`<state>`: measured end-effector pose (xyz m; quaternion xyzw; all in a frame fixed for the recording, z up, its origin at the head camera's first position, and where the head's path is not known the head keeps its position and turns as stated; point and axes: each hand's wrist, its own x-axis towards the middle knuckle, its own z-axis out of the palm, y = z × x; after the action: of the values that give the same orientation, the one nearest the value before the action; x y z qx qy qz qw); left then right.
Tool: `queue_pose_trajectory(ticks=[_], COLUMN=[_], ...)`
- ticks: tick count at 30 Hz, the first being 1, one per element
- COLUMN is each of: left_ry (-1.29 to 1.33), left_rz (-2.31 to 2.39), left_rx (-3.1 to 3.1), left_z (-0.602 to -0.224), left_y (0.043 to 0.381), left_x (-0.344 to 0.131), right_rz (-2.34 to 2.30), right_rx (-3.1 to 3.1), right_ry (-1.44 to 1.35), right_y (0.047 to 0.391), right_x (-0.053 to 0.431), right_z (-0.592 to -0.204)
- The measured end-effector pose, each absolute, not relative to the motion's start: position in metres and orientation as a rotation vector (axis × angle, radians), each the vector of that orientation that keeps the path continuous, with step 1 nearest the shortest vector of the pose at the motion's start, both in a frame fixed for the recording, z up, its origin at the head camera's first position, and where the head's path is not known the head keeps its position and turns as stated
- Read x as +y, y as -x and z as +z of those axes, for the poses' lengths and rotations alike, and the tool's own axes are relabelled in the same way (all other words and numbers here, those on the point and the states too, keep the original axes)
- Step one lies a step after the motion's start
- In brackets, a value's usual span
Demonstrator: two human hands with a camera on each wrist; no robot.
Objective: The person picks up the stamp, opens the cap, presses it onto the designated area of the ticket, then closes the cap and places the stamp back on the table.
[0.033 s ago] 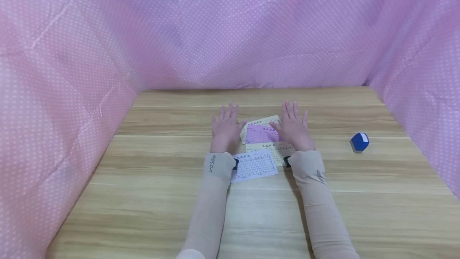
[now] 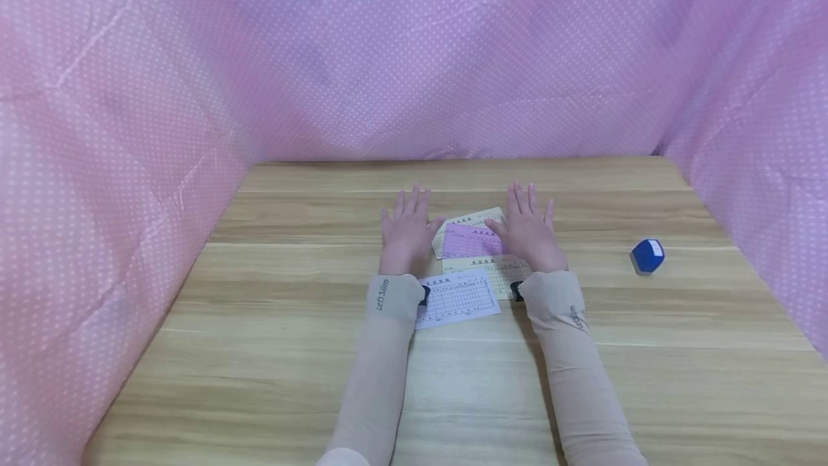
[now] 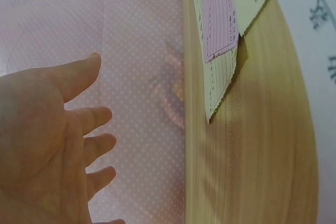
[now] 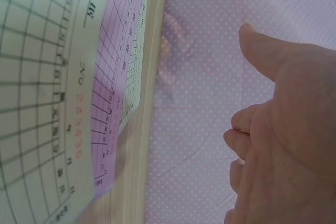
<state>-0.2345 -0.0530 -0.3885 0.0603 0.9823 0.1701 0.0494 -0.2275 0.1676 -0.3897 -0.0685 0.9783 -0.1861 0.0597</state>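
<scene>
Both hands are held out palm down with the fingers spread, and neither holds anything. My left hand [image 2: 406, 232] is at the left side of several overlapping printed paper slips. Opposite it, my right hand [image 2: 530, 232] overlaps their right side in the head view. Nearest me lies a white slip [image 2: 459, 298], partly behind the left wrist. Beyond it come a pale yellow slip [image 2: 504, 275], a pink slip [image 2: 471, 241] and another yellow slip [image 2: 479, 217] at the back. In the right wrist view, red digits show on the nearer yellow slip [image 4: 47, 93].
A blue block-like object [image 2: 647, 256] with a white label sits on the wooden table [image 2: 272, 329], well to the right of the right hand. Pink dotted cloth [image 2: 453, 56] hangs behind the table and along both sides.
</scene>
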Motion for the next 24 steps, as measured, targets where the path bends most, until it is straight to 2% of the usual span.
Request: queue_pose_trajectory(ticks=[14,20,24], left_ry=[-0.194,-0.194,-0.204], left_rz=[0.512,0.557,0.563], left_rx=[2.993,2.975,2.973], left_z=[-0.385,-0.385,-0.384], left_y=[0.232,0.232,0.232], left_x=[-0.054,-0.053,-0.053], right_rz=[-0.53,-0.544,-0.66], right_rx=[3.016,3.066,3.089], right_ry=[0.188,0.049,-0.191], right_y=[0.226,0.217,0.208], right_x=[0.174,0.213,0.246], right_z=[-0.389,-0.384,-0.383])
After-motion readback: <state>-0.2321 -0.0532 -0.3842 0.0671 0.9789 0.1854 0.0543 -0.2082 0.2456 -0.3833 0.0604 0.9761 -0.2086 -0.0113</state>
